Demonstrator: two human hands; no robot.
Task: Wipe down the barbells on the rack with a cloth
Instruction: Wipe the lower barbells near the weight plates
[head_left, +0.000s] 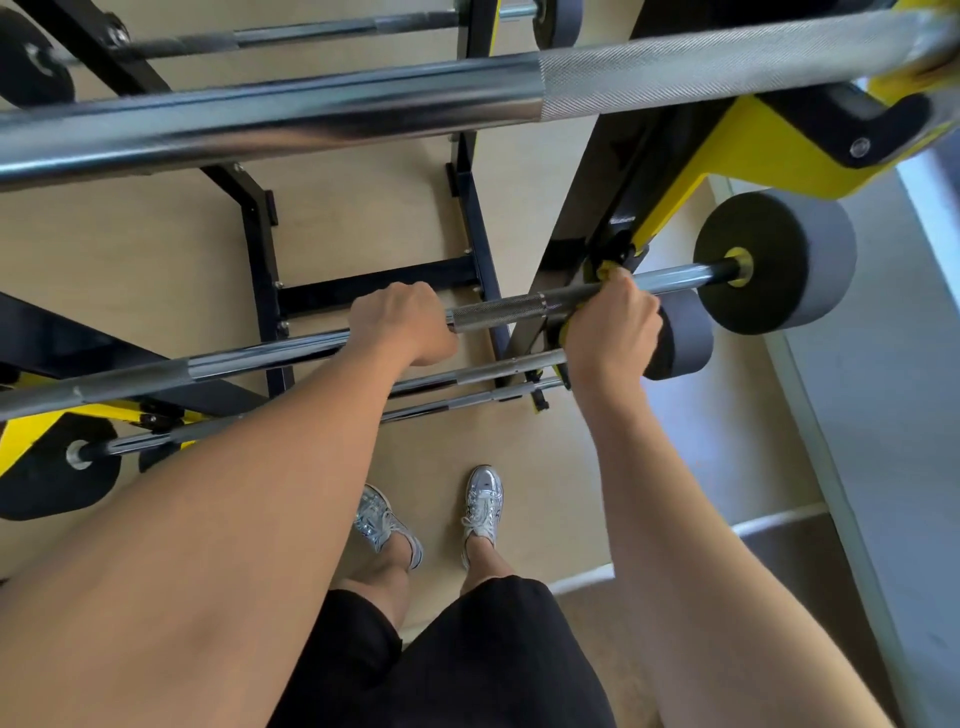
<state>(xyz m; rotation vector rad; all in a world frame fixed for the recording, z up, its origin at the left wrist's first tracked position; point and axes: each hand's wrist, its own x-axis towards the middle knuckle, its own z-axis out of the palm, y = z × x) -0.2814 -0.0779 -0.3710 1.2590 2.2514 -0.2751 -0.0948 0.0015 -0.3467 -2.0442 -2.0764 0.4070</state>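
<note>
A chrome barbell (498, 307) with a knurled section lies across the black and yellow rack (769, 150), ending in a grey weight plate (779, 260) on the right. My left hand (402, 322) is closed around the bar near its middle. My right hand (610, 325) grips the same bar further right, with a yellow cloth (605, 270) wrapped under the fingers; only small bits of the cloth show. A thicker barbell (363, 104) runs across the top of the view, close to the camera.
Two lower barbells (498, 369) sit on the rack below the held one, with a smaller grey plate (685, 338) at the right. Another bar (311, 34) rests at the top. Black plates (57, 478) hang at the left. My feet stand on the wooden floor (447, 447).
</note>
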